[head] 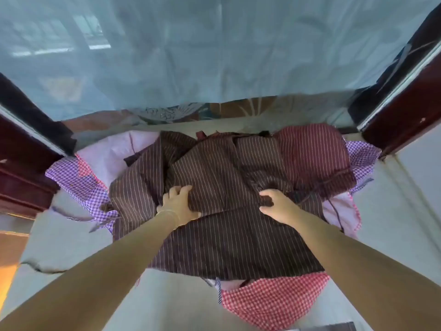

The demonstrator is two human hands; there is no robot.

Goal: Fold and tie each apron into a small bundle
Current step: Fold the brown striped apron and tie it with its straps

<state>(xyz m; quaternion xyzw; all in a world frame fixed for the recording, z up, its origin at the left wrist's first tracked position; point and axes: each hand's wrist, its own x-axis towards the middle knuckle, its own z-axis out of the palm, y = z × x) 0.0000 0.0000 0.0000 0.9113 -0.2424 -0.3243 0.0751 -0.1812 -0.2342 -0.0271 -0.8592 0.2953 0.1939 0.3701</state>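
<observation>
A dark brown pinstriped apron lies spread on top of a pile of aprons on a pale sheet. My left hand grips a fold of its cloth at the left of the middle. My right hand pinches a bunched part of the same apron, thumb and fingers curled into it. Beneath it lie a maroon striped apron, a purple checked apron and a red checked apron. A dark strap trails off to the right.
A pale blue mosquito net hangs behind the pile. Dark red wooden posts stand at the left and right. The pale sheet surrounds the pile. A patterned cloth shows under the net's edge.
</observation>
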